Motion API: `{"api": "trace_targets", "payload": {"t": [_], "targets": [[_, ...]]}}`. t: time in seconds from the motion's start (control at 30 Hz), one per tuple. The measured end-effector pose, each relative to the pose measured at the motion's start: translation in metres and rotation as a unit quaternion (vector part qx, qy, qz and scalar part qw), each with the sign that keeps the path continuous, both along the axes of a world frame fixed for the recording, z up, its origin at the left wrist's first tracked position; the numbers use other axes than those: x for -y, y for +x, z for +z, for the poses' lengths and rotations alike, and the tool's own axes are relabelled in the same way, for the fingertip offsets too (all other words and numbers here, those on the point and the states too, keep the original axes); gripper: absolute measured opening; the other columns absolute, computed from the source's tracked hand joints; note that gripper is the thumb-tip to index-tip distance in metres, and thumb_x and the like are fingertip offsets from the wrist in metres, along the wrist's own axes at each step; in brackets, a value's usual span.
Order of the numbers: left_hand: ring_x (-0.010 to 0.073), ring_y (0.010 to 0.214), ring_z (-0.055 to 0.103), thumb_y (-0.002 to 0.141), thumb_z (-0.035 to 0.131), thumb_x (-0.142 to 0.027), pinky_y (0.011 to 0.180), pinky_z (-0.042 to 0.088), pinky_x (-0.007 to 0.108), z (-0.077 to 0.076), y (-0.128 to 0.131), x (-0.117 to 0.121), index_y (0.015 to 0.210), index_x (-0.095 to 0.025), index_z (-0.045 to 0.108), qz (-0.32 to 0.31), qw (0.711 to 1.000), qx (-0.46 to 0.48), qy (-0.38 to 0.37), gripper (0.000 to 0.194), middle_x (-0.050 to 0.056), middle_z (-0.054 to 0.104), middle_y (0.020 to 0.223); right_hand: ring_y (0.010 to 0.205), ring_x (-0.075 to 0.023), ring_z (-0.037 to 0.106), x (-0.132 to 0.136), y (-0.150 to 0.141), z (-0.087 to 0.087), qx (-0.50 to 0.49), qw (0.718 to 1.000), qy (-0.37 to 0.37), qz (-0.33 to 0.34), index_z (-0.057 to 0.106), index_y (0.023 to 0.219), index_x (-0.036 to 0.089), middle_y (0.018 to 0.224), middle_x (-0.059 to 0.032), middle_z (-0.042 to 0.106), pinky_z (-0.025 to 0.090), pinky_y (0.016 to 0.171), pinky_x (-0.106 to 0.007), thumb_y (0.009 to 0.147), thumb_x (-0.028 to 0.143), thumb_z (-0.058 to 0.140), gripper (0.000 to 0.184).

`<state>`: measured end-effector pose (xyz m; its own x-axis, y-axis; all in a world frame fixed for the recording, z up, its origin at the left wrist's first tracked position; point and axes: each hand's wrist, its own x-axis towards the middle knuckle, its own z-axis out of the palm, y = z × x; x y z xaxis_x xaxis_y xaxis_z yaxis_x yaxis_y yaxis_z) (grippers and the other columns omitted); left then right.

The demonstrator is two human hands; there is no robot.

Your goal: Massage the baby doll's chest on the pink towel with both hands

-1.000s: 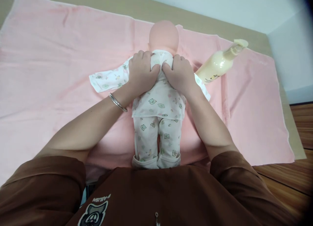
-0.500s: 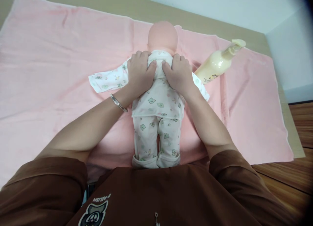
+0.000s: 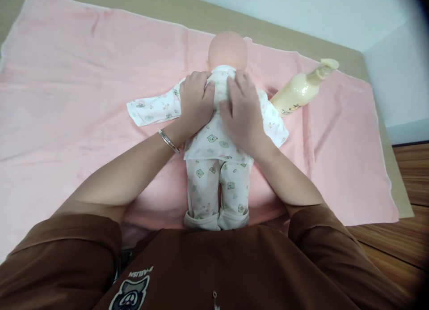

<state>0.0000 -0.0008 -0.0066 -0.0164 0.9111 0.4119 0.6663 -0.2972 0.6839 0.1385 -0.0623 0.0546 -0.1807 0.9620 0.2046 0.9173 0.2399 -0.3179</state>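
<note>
A baby doll (image 3: 228, 50) lies face down, the back of its bald head turned up and its legs toward me. It wears a white printed shirt (image 3: 209, 140) and matching trousers (image 3: 203, 189) with turned-up cuffs. My left hand (image 3: 197, 95) is wrapped over the doll's left shoulder, thumb along the upper back. On the right side of the upper back rests my right hand (image 3: 243, 111), slightly blurred, its fingers stretched toward the neck and thumb apart. Both shirt sleeves spread outward; the left sleeve (image 3: 154, 108) looks flat.
A pale yellow pump bottle (image 3: 298, 91) lies tilted on the pink blanket (image 3: 348, 158), just right of the doll's sleeve. Under the blanket is a light wooden tabletop (image 3: 284, 37). A white wall (image 3: 318, 10) stands behind, and brown wood flooring (image 3: 412, 176) shows at right.
My right hand has come off its grip round the shoulder and shifted inward onto the back, fingers now straighter. The left hand keeps its hold. The whole view has shifted slightly.
</note>
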Motion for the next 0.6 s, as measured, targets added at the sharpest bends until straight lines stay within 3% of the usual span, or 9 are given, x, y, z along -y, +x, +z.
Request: {"api": "trace_targets", "payload": {"t": [0.1,0.27,0.43,0.53,0.6], "targets": [[0.0308,0.115,0.060,0.101,0.041,-0.024,0.107,0.045,0.054,0.001,0.001,0.001,0.105,-0.028,0.065,-0.001,1.000,0.006,-0.010,0.025,0.008,0.070,0.115,0.168,-0.0338,0.022,0.001,-0.001,0.001,-0.009,0.999,-0.032,0.016,0.043,0.159,0.013,0.176,-0.0130,0.029,0.022,0.139,-0.062,0.104,0.029,0.040,0.057],[0.0350,0.116,0.062,0.098,0.041,-0.025,0.105,0.046,0.057,0.005,-0.002,0.002,0.101,-0.031,0.064,-0.015,1.000,-0.002,-0.009,0.023,0.010,0.071,0.114,0.169,-0.0230,0.023,0.003,0.003,0.007,-0.031,0.999,0.027,0.002,0.044,0.159,0.015,0.178,-0.0084,0.025,0.026,0.142,-0.047,0.105,0.027,0.037,0.056],[0.0335,0.115,0.063,0.095,0.047,-0.021,0.105,0.048,0.054,0.003,0.000,0.001,0.104,-0.028,0.066,-0.002,1.000,-0.009,-0.008,0.022,0.009,0.071,0.114,0.167,-0.0327,0.025,-0.009,0.001,-0.012,0.000,1.000,-0.024,0.011,0.044,0.158,0.012,0.175,-0.0132,0.031,0.020,0.139,-0.062,0.103,0.024,0.038,0.057],[0.0325,0.111,0.063,0.095,0.048,-0.020,0.103,0.049,0.054,0.002,0.000,0.000,0.102,-0.028,0.066,-0.001,1.000,-0.008,0.005,0.021,0.009,0.072,0.111,0.169,-0.0298,0.023,-0.006,0.003,-0.003,-0.007,0.999,-0.019,0.028,0.043,0.160,0.012,0.177,-0.0128,0.027,0.024,0.141,-0.054,0.104,0.025,0.038,0.058],[0.0338,0.112,0.063,0.097,0.048,-0.025,0.103,0.049,0.055,0.002,-0.001,-0.001,0.102,-0.031,0.066,-0.015,1.000,-0.006,0.002,0.020,0.008,0.072,0.111,0.170,-0.0218,0.020,-0.001,0.006,0.007,-0.008,1.000,0.004,0.023,0.042,0.161,0.016,0.178,-0.0067,0.024,0.027,0.141,-0.045,0.105,0.027,0.036,0.057]]}}
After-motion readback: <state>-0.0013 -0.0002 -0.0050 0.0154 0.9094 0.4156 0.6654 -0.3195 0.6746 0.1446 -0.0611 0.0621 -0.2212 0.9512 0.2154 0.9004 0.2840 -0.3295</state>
